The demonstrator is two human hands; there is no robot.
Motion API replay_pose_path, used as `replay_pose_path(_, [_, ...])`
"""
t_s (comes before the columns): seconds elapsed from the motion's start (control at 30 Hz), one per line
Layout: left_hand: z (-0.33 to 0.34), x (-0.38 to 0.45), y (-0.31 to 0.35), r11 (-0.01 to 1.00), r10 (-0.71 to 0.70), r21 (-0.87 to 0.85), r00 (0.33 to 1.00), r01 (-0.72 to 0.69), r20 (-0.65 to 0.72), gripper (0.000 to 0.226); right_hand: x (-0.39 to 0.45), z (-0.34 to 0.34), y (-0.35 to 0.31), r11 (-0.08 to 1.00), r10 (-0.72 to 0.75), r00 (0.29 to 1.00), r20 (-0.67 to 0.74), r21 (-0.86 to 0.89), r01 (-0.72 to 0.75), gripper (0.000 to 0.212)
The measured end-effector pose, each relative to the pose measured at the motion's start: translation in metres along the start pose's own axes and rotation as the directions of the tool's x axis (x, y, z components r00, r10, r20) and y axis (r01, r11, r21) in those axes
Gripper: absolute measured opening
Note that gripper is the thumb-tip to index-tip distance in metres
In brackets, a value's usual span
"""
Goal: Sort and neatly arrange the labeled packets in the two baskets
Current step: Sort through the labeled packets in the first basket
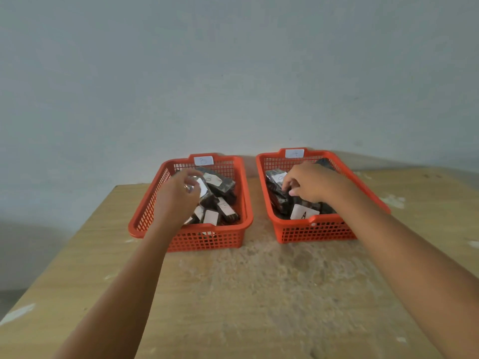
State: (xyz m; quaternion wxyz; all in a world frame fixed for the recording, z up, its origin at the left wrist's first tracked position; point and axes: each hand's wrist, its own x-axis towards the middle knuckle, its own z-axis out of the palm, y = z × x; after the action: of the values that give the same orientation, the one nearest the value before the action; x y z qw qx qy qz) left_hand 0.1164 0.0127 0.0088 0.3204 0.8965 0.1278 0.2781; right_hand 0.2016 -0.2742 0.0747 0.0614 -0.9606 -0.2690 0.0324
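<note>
The left basket (145, 216) sits near the table (259, 294) edge on its left side, its dark packets (220, 187) piled toward its right wall. The left hand (178, 195) is over it; blur hides whether its fingers (190, 181) hold anything. A narrow strip of table separates the right basket (316, 230). There the right hand (311, 183) pinches a packet (280, 195). Broad bare table lies in front.
</note>
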Motion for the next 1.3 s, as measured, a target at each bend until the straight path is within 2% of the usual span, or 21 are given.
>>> replay_pose_path(0.07, [-0.013, 0.005, -0.02, 0.997, -0.064, 0.034, 0.994, 0.067, -0.093, 0.023, 0.008, 0.005, -0.015, 0.993, -0.046, 0.987, -0.157, 0.098, 0.062, 0.021])
replay_pose_path(0.13, [-0.017, 0.005, -0.039, 0.994, -0.074, 0.08, 0.995, 0.079, -0.06, 0.024, 0.019, 0.017, -0.036, 0.958, -0.086, 0.966, -0.244, 0.245, 0.147, 0.022])
replay_pose_path(0.23, [-0.014, 0.0, -0.05, 0.995, -0.047, 0.095, 0.998, 0.042, 0.049, 0.035, 0.038, 0.05, -0.075, 0.861, -0.052, 0.968, -0.245, 0.48, 0.167, 0.024])
replay_pose_path(0.3, [-0.012, 0.0, -0.051, 0.995, -0.025, 0.099, 0.998, 0.019, 0.06, 0.043, 0.046, 0.074, -0.1, 0.827, -0.029, 0.977, -0.213, 0.544, 0.143, 0.036])
replay_pose_path(0.33, [-0.011, 0.002, -0.053, 0.993, -0.031, 0.119, 0.997, 0.021, 0.077, 0.045, 0.05, 0.087, -0.11, 0.858, -0.039, 0.977, -0.211, 0.494, 0.141, 0.05])
replay_pose_path(0.4, [-0.009, 0.005, -0.06, 0.987, -0.073, 0.152, 0.99, 0.054, 0.124, 0.051, 0.057, 0.105, -0.121, 0.965, -0.129, 0.971, -0.2, 0.201, 0.169, 0.08])
replay_pose_path(0.47, [-0.006, 0.009, -0.063, 0.985, -0.111, 0.151, 0.977, 0.083, 0.184, 0.055, 0.062, 0.11, -0.122, 0.978, -0.21, 0.965, -0.158, -0.034, 0.207, 0.094])
replay_pose_path(0.53, [-0.002, 0.01, -0.061, 0.988, -0.116, 0.132, 0.962, 0.085, 0.247, 0.059, 0.066, 0.109, -0.119, 0.968, -0.24, 0.964, -0.117, -0.103, 0.229, 0.089])
replay_pose_path(0.6, [-0.001, 0.011, -0.06, 0.989, -0.125, 0.105, 0.958, 0.101, 0.257, 0.062, 0.067, 0.11, -0.117, 0.967, -0.252, 0.96, -0.122, -0.076, 0.244, 0.08])
replay_pose_path(0.73, [-0.003, 0.012, -0.064, 0.981, -0.19, 0.077, 0.958, 0.177, 0.214, 0.063, 0.067, 0.109, -0.116, 0.948, -0.207, 0.936, -0.286, 0.179, 0.264, 0.046])
replay_pose_path(0.87, [-0.003, 0.008, -0.064, 0.978, -0.205, 0.005, 0.966, 0.207, 0.159, 0.063, 0.065, 0.111, -0.105, 0.853, -0.072, 0.932, -0.355, 0.463, 0.242, 0.028])
replay_pose_path(1.0, [-0.006, 0.006, -0.065, 0.98, -0.201, 0.002, 0.976, 0.201, 0.084, 0.056, 0.064, 0.116, -0.105, 0.828, 0.044, 0.9, -0.433, 0.52, 0.209, 0.013])
replay_pose_path(1.07, [-0.006, 0.004, -0.063, 0.98, -0.198, 0.007, 0.977, 0.198, 0.077, 0.052, 0.064, 0.115, -0.106, 0.829, 0.059, 0.9, -0.432, 0.524, 0.197, 0.012])
replay_pose_path(1.17, [-0.008, 0.004, -0.059, 0.986, -0.166, 0.027, 0.981, 0.164, 0.101, 0.044, 0.064, 0.113, -0.108, 0.838, 0.09, 0.9, -0.426, 0.521, 0.163, 0.023])
replay_pose_path(1.3, [-0.008, 0.004, -0.054, 0.994, -0.063, -0.074, 0.968, 0.083, 0.242, 0.046, 0.063, 0.109, -0.109, 0.82, 0.13, 0.913, -0.387, 0.559, 0.12, 0.037])
